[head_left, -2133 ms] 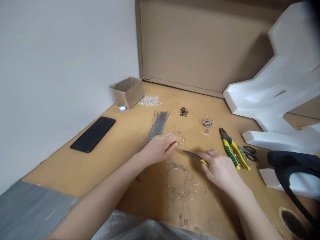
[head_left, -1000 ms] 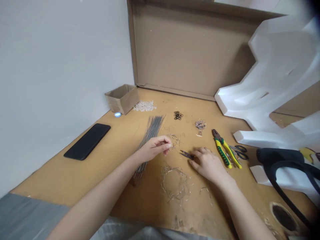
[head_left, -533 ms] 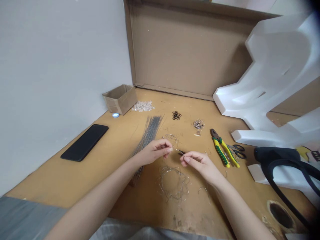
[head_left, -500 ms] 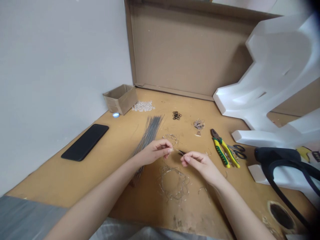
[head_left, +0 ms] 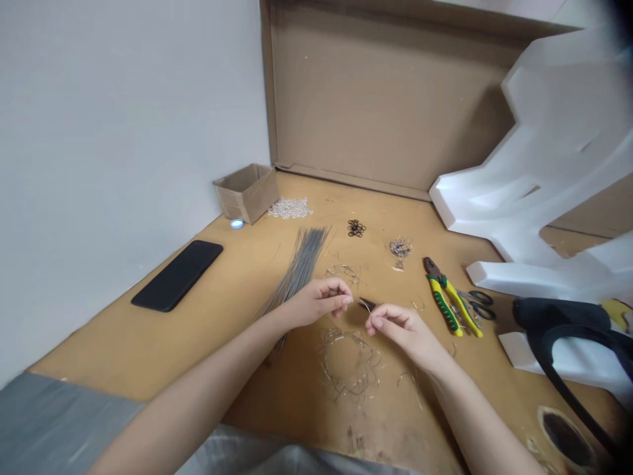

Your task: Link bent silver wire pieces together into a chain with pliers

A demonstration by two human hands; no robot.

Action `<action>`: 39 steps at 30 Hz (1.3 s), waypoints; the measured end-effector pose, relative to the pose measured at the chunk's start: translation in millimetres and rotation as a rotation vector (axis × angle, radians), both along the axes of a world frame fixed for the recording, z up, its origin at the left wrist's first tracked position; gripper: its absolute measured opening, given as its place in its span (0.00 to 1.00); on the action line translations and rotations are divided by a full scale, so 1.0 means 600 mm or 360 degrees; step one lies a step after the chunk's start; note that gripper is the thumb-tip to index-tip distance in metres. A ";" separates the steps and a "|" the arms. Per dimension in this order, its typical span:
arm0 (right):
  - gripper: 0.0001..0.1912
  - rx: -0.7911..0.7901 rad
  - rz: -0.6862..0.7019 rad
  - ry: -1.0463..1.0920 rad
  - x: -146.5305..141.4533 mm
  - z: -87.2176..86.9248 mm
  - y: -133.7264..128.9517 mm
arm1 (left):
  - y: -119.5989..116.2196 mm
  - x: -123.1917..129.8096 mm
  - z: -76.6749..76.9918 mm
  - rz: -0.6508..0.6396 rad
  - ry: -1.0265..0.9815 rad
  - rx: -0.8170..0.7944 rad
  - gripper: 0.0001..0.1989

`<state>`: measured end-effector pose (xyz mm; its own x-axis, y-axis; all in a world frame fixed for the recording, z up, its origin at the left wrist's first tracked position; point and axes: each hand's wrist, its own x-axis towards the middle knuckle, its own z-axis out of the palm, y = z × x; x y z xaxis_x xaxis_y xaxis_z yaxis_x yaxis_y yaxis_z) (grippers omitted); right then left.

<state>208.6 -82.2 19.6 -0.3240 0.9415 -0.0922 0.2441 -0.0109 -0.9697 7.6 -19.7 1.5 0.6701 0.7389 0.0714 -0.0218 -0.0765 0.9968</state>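
The 2 hands, left and right, pinch a thin silvery curved wire between them — above the brown wooden table. Dark-nosed pliers lie just beyond the right fingers, partly hidden.

2 bare forearms, angled inward from the lower corners. 1 left hand, thumb and index finger pinched together, other fingers curled. 1 right hand, slightly lower, thumb and index finger likewise pinched; hands near each other, apart.
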 end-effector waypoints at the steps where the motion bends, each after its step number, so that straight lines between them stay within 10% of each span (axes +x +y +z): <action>1: 0.12 -0.0015 0.0015 0.0013 0.000 -0.001 0.000 | -0.001 0.001 0.001 -0.0002 0.0027 -0.0003 0.09; 12: 0.13 0.0009 -0.0044 -0.0106 -0.008 -0.003 0.002 | -0.030 0.013 0.011 0.0084 0.0567 0.1050 0.07; 17: 0.12 0.0116 -0.0249 -0.0007 -0.010 -0.022 0.002 | -0.026 0.010 0.014 0.0299 0.0245 0.0638 0.11; 25: 0.07 0.1255 -0.0580 -0.0653 -0.004 -0.024 -0.003 | -0.024 0.009 0.018 0.0208 0.0240 0.0234 0.09; 39: 0.09 0.1541 -0.0516 -0.0938 -0.001 -0.030 -0.004 | -0.040 0.015 0.021 0.0000 0.0120 0.0087 0.07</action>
